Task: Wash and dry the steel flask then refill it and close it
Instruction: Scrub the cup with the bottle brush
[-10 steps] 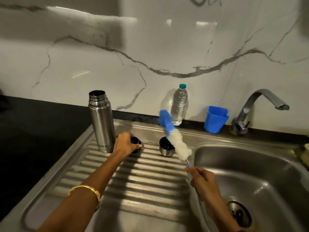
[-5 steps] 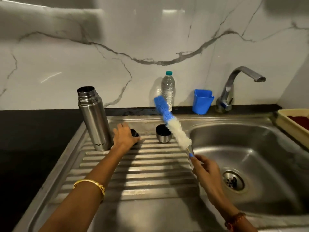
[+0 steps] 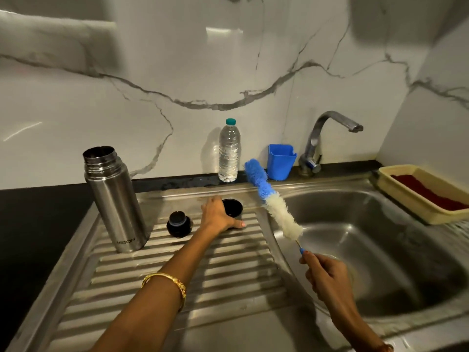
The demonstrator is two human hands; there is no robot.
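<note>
Here the steel flask point(image 3: 115, 199) stands upright and open on the ribbed steel drainboard point(image 3: 177, 270) at the left of the sink; its body is a smooth, shiny cylinder with a threaded neck, and its mouth is dark inside. Just beside it, to the right, the round black stopper point(image 3: 178, 224) sits on the ribs. A little further right is the steel cup lid point(image 3: 232, 207), mouth up, dark inside. The left hand point(image 3: 217, 216) lies over this cup lid with fingers curled around its near side and the thumb stretched out on the ribs, so its grip holds the cup lid. The right hand point(image 3: 323, 274) is above the near edge of the sink bowl point(image 3: 380, 250), and its grip is closed around the thin handle of a long bottle brush point(image 3: 272, 203). The brush head is soft and fluffy, white in the lower part and blue at the tip, and it points up and to the left. At the back, a clear ribbed plastic water bottle point(image 3: 229, 151) with a green cap stands against the marble wall, next to a blue plastic holder point(image 3: 281, 161) and a curved metal tap point(image 3: 322, 141). At the right, a yellow tray point(image 3: 406, 199) holds something dark red.
</note>
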